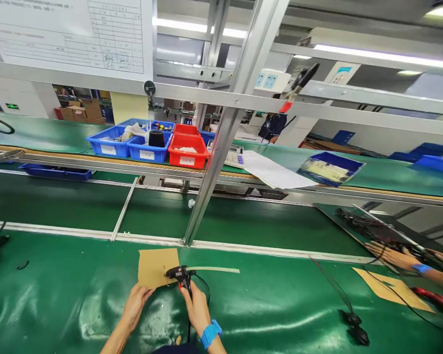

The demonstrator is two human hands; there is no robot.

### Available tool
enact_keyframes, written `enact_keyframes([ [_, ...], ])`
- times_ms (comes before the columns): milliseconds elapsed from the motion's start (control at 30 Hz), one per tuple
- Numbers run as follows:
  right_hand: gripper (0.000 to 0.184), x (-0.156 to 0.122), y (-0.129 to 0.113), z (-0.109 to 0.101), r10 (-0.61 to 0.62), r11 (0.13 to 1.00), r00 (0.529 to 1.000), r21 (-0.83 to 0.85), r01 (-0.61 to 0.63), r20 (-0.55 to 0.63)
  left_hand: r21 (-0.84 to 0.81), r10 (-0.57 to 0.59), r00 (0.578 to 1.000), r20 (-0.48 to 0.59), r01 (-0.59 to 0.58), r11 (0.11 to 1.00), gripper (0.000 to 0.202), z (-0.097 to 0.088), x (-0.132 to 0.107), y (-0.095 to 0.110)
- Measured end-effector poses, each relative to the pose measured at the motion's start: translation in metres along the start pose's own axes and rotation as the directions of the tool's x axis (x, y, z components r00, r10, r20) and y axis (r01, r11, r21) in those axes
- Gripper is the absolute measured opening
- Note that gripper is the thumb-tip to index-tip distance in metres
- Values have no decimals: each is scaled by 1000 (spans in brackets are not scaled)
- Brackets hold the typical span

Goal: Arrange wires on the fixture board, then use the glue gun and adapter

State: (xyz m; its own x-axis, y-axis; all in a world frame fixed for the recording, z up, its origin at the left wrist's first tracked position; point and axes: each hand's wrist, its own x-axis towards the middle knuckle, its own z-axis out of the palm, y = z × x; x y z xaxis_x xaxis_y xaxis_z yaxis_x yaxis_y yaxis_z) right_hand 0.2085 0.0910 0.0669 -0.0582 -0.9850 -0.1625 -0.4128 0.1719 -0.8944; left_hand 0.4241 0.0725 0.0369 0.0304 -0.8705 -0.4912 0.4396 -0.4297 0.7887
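My right hand (197,306), with a blue band at the wrist, is wrapped round the handle of a black hot glue gun (183,276). A long whitish glue stick (214,269) sticks out of the gun's back end to the right. The gun's nozzle points left, over a tan piece of cardboard (155,265) on the green mat. By its lower left edge, my left hand (137,300) pinches the cardboard between thumb and fingers. The gun's cord runs down beside my right wrist.
Blue bins (147,147) and a red bin (187,150) stand on the shelf. A metal post (221,147) rises behind the mat. At the right, another person's hands (395,258) are near black cables (369,226) and another cardboard piece (389,290). A black cable (354,324) lies on the mat.
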Motion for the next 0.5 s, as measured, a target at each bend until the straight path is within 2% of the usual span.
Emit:
enact_keyframes([
  [100,51,5,-4,11,8,991,999,129,-13,39,15,-21,999,43,20,1000,16,0,4,5],
  [200,67,13,-7,17,59,973,997,218,-69,56,-61,-29,1000,-9,28,998,20,-3,14,11],
  [267,72,18,-6,15,99,956,995,277,-101,21,-112,-18,999,-51,13,994,24,-5,29,20],
  [400,73,26,8,0,240,866,969,465,-185,-61,-162,21,994,-109,-39,986,33,-2,84,52],
  [500,69,29,29,-8,283,835,944,528,-156,-168,-169,52,989,-136,-75,983,36,10,136,84],
])
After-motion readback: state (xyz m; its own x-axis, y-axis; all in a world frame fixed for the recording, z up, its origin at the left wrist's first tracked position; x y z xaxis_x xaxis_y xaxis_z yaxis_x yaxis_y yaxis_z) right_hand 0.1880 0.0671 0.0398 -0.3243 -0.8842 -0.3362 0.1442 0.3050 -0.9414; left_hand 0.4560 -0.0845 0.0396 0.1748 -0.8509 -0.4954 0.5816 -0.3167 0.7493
